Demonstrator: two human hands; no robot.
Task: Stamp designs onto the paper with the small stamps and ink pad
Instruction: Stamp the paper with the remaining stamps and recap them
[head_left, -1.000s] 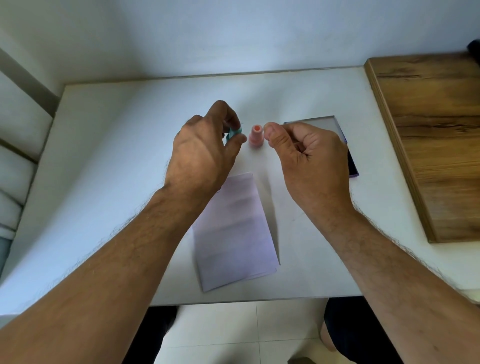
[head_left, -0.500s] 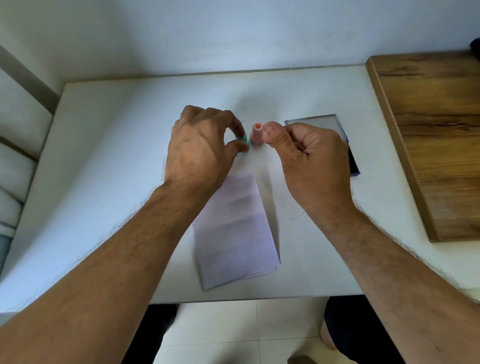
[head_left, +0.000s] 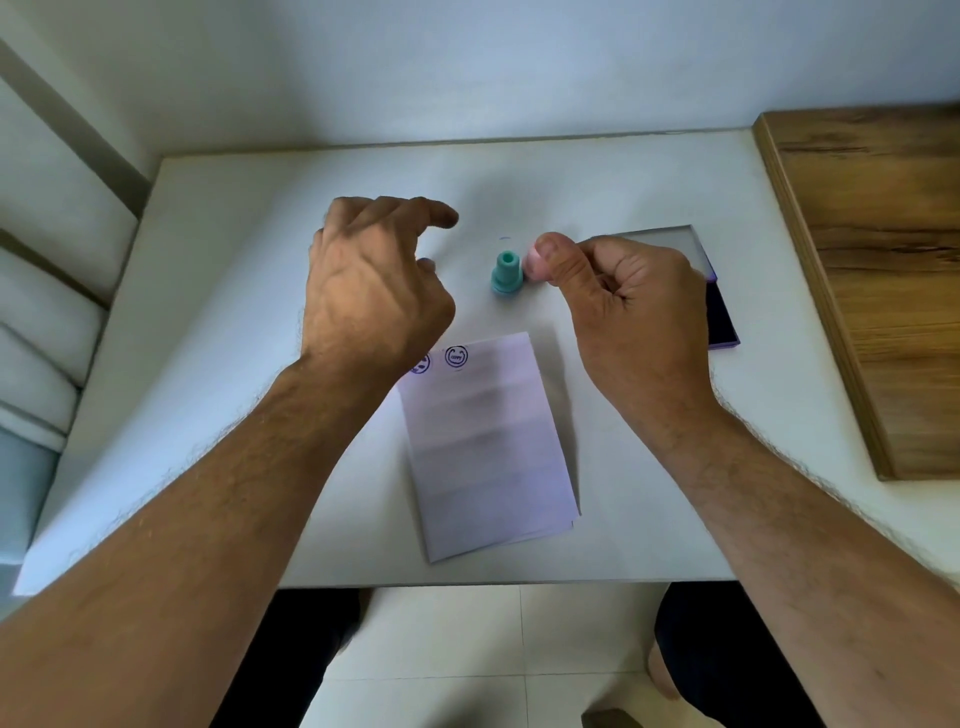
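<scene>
Beyond the paper's (head_left: 488, 441) top edge, teal stamp (head_left: 506, 274) standing free; left hand (head_left: 376, 291) fingers relaxed, right hand (head_left: 631, 312) pinching pink stamp (head_left: 532, 262)

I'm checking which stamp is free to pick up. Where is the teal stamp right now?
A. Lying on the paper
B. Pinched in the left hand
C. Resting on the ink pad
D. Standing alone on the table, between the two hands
D: the teal stamp stands upright on the white table, with the left hand drawn away from it and the right hand pinching the pink stamp beside it.
</scene>
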